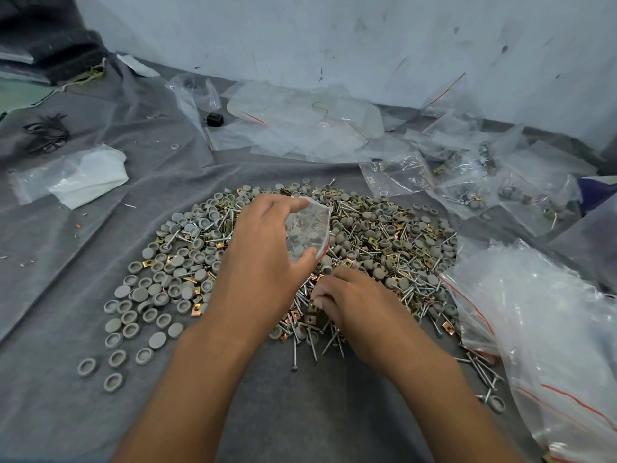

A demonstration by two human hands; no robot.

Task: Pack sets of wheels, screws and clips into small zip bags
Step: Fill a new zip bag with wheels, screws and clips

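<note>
Looks like the filling step is going on right now: the left hand (267,242) is holding a small zip bag (309,228) up over the pile (367,248), thumb and fingers pinching it around the open mouth, and some grey wheels plus what look like screws are already sitting inside it. The right hand (350,299) is digging down into the near edge of the pile, just below and to the right of the left hand, fingers curled in around the brass clips (312,317); I can't tell for sure if it's actually got one pinched or is just picking through. Loose screws (312,345) are lying right under and in front of that hand, and wheels (150,295) are spreading out to the left of the left wrist, all on the grey cloth (50,362). Next move, I'm guessing, is lifting a clip or two out cleanly without dragging screws along, then getting them up to the bag mouth, which is only just above the right hand, so it's a short hop but a narrow opening. Filled bags (467,192) are piling up well off beyond the right hand, and a stack of empty bags (547,329) is sitting close on the right.
</note>
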